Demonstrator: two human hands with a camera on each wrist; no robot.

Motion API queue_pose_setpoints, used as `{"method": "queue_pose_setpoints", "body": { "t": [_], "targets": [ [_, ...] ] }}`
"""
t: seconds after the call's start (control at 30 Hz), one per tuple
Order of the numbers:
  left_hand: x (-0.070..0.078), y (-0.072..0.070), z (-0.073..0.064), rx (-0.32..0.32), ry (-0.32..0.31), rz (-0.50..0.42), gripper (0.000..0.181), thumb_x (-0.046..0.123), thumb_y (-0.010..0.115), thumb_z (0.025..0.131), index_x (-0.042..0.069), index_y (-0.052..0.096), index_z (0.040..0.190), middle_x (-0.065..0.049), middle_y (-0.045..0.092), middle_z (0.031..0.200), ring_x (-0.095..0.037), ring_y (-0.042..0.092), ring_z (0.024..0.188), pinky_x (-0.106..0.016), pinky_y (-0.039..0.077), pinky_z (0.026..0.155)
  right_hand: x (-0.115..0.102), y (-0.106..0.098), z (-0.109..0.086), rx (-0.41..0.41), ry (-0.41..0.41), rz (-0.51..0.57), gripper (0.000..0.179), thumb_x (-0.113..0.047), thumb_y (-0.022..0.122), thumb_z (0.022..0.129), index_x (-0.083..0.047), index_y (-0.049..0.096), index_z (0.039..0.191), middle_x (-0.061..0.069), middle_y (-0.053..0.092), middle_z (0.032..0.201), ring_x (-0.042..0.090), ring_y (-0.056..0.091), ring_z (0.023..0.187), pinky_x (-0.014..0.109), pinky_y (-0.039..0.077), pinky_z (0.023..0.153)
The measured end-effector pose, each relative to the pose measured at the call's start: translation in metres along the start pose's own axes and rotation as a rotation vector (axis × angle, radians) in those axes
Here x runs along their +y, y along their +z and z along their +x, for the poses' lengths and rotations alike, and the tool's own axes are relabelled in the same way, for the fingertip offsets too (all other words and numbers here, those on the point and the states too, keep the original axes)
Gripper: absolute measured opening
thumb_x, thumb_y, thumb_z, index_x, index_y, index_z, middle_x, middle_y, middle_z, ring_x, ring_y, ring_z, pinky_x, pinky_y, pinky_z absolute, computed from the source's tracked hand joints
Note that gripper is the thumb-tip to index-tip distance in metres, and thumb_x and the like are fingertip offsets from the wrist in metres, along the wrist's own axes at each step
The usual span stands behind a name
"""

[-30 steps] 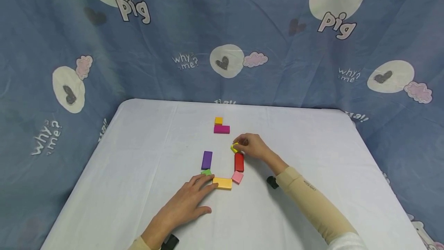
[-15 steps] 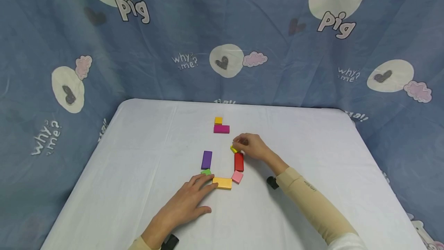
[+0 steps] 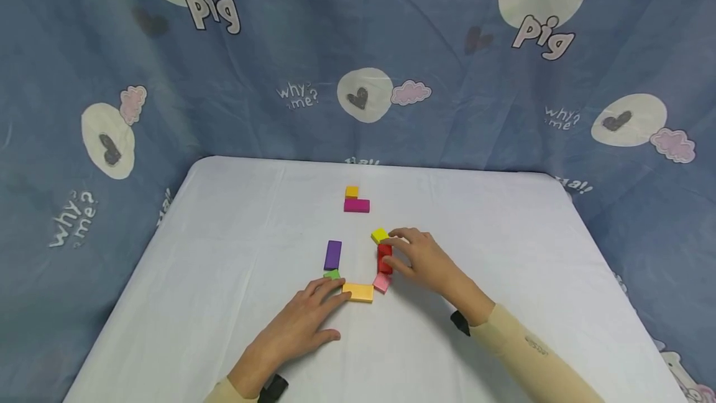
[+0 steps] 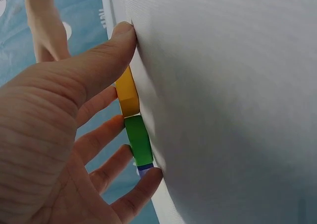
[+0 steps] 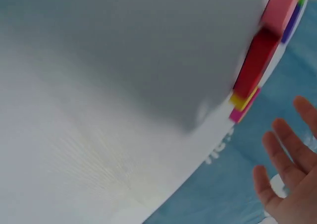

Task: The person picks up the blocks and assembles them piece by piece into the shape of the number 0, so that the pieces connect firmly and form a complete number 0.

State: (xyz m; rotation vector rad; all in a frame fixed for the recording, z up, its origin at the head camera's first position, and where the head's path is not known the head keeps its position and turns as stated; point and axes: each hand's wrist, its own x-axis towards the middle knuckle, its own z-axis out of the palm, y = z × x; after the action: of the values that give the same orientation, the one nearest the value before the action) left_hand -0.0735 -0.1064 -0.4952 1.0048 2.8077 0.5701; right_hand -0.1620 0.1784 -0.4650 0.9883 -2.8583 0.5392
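My left hand (image 3: 304, 322) lies with spread fingers beside the green block (image 3: 332, 275) and the orange-yellow block (image 3: 358, 293). In the left wrist view its fingertips are right at the green block (image 4: 138, 140). My right hand (image 3: 427, 260) hovers by the red block (image 3: 384, 259), fingers loosely extended and holding nothing. A yellow block (image 3: 380, 236) sits at the far end of the red one, just left of those fingertips. The pink block (image 3: 382, 283) joins the red and orange-yellow blocks at a corner. A purple block (image 3: 332, 255) extends away from the green one.
Farther back on the white-covered table (image 3: 475, 216), a small orange block (image 3: 352, 192) adjoins a magenta block (image 3: 357, 206). A blue patterned curtain (image 3: 447, 67) hangs behind the table and at its sides.
My right hand has let go of the yellow block and drawn back toward me and to the right, its fingers opening. The yellow block stays by the red one. The left hand keeps its place.
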Motion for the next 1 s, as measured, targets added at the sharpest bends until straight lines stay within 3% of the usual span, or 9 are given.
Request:
{"method": "queue_pose_setpoints", "body": {
  "t": [0.13,0.37,0.67,0.83,1.0],
  "targets": [
    [0.000,-0.001,0.001,0.012,0.013,0.017,0.066,0.041,0.078,0.082,0.015,0.055,0.138,-0.006,0.041,0.149,-0.030,0.038,0.133,-0.049,0.043,0.097,-0.018,0.004,-0.023,-0.016,-0.052,-0.098,0.046,-0.041,0.068,0.091,-0.018,0.063,0.131,0.010,0.057,0.129,0.027,0.052,0.121,0.052,0.040,0.098],
    [0.000,-0.001,0.000,0.027,0.028,0.006,0.066,0.040,0.078,0.082,0.014,0.056,0.138,-0.007,0.041,0.148,-0.031,0.038,0.133,-0.051,0.044,0.095,-0.052,0.016,-0.051,-0.149,-0.086,-0.167,0.055,-0.053,0.051,0.097,-0.020,0.053,0.141,0.008,0.046,0.145,0.028,0.043,0.131,0.059,0.028,0.106],
    [0.001,-0.001,0.000,0.037,0.033,-0.001,0.065,0.040,0.077,0.082,0.014,0.055,0.138,-0.008,0.042,0.148,-0.030,0.038,0.133,-0.051,0.044,0.096,-0.066,0.021,-0.058,-0.218,-0.054,-0.193,0.054,-0.056,0.047,0.098,-0.024,0.051,0.141,0.005,0.045,0.147,0.025,0.040,0.134,0.062,0.024,0.108],
    [0.001,-0.001,0.001,0.029,0.035,0.017,0.065,0.042,0.076,0.083,0.015,0.055,0.138,-0.008,0.041,0.148,-0.030,0.037,0.134,-0.050,0.044,0.096,-0.066,0.024,-0.059,-0.203,-0.056,-0.195,0.053,-0.054,0.051,0.097,-0.023,0.051,0.140,0.005,0.045,0.147,0.025,0.040,0.134,0.061,0.026,0.107],
    [0.002,-0.006,0.003,0.064,0.036,-0.012,0.060,0.041,0.073,0.087,0.018,0.055,0.139,-0.007,0.038,0.151,-0.028,0.037,0.134,-0.049,0.041,0.100,-0.066,0.024,-0.060,-0.183,-0.071,-0.210,0.052,-0.053,0.053,0.096,-0.022,0.052,0.138,0.005,0.046,0.146,0.025,0.041,0.133,0.059,0.030,0.105]
  ]
}}
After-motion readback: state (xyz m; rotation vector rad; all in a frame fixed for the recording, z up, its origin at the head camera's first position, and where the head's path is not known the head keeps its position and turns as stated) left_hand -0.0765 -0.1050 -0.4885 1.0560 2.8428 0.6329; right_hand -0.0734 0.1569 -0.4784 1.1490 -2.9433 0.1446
